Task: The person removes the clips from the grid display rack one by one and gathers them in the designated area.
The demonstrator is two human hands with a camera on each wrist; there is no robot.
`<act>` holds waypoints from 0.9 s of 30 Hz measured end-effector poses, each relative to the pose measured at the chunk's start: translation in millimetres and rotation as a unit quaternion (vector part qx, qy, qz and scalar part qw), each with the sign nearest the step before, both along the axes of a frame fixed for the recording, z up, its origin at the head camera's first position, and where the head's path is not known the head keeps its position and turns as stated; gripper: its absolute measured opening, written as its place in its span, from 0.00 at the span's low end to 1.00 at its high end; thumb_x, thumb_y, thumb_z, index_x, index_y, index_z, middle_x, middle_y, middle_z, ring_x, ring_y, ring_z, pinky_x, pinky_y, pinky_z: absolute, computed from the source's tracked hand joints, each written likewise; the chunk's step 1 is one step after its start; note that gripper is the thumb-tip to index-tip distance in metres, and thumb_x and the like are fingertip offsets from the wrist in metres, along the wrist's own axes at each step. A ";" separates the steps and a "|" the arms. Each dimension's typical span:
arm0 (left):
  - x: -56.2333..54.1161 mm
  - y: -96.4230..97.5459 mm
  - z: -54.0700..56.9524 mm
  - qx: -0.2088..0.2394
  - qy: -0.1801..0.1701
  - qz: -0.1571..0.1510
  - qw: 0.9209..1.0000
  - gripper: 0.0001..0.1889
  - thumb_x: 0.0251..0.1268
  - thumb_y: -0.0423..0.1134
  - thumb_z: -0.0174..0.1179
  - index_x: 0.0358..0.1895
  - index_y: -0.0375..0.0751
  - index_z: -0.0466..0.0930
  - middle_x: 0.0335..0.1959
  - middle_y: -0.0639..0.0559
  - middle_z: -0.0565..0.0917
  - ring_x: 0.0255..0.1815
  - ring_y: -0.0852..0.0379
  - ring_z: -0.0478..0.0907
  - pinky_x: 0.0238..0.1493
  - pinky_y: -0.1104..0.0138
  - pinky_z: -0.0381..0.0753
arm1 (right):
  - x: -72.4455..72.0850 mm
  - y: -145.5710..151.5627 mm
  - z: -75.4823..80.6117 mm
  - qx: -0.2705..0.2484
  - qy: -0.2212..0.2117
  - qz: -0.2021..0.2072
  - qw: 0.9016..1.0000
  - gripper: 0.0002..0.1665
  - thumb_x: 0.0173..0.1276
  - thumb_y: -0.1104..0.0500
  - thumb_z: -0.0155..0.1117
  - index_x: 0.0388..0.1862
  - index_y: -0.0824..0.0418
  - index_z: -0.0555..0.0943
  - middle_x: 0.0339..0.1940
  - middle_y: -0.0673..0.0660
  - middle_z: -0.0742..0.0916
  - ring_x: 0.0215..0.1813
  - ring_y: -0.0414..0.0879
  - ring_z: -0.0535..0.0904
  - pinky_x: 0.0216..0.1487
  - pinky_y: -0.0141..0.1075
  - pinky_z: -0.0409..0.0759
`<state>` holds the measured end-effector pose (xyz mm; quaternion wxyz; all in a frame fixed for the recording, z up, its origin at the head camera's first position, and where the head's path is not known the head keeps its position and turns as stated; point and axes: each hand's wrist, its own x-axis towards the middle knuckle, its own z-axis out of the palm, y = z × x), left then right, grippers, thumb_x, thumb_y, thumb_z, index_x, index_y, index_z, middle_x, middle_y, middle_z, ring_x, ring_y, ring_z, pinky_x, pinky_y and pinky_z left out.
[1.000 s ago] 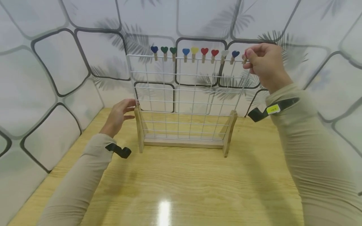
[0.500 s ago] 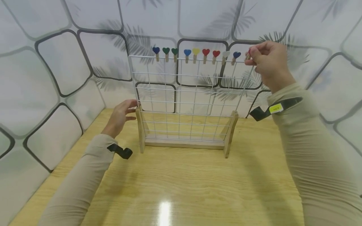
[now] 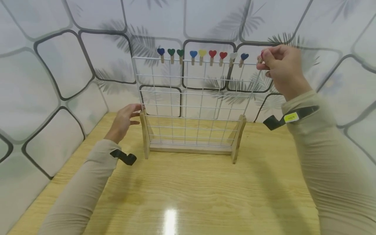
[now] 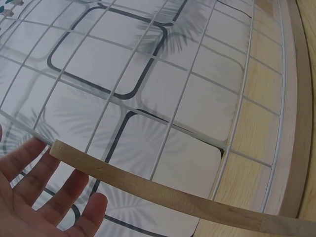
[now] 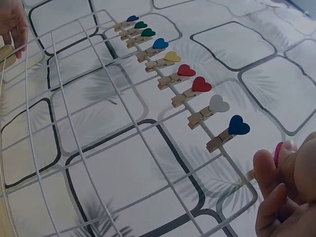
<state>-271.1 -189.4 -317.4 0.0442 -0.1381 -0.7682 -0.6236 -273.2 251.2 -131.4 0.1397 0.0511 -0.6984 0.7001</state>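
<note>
A white wire grid rack [image 3: 192,78] stands upright in a wooden stand [image 3: 191,149]. Between thumb and fingers, my right hand [image 3: 284,68] pinches a small wooden clothespin with a pink heart [image 5: 278,154], just outside the rack's upper right corner; the fingers hide most of it. My left hand [image 3: 121,123] is at the rack's left side, fingers loosely spread, with fingertips right at the top of the wooden upright [image 4: 148,182]. Several heart clothespins line the top wire, from a dark blue one [image 3: 160,51] at the left to another dark blue clothespin [image 5: 239,125] at the right.
Under the rack is a light wood-grain table [image 3: 188,186] with a bright reflection near its front. Pale patterned wall covering [image 3: 38,85] rises close behind the rack and along the left side. Both sleeves carry a black strap [image 3: 124,157].
My right hand has drawn the pink clothespin off the right end of the top wire, slightly to the right. The left hand and the rack have stayed in place.
</note>
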 end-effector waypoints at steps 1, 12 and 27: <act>-0.6 -0.6 0.1 0.001 0.000 0.001 1.000 0.30 0.81 0.52 0.32 0.66 0.27 0.65 0.65 0.36 0.67 0.62 0.44 0.67 0.54 0.54 0.73 | 0.1 0.9 -1.0 -0.004 0.001 0.003 1.000 0.09 0.67 0.61 0.64 0.42 0.64 0.76 0.35 0.55 0.84 0.27 0.43 0.83 0.20 0.29 0.72; -3.0 -2.0 2.8 0.000 0.004 -0.007 1.000 0.30 0.81 0.50 0.30 0.68 0.26 0.62 0.68 0.35 0.65 0.64 0.41 0.65 0.54 0.55 0.72 | 4.0 16.1 -19.1 -0.021 0.022 0.009 0.999 0.07 0.67 0.61 0.65 0.37 0.64 0.77 0.31 0.53 0.84 0.25 0.42 0.81 0.20 0.29 0.72; 0.3 -1.7 0.4 0.010 -0.013 -0.005 1.000 0.30 0.81 0.50 0.30 0.68 0.26 0.61 0.66 0.35 0.66 0.64 0.43 0.65 0.58 0.50 0.70 | 19.2 48.0 -68.0 -0.004 -0.003 0.030 1.000 0.08 0.68 0.58 0.64 0.36 0.63 0.80 0.30 0.52 0.85 0.27 0.41 0.80 0.25 0.29 0.75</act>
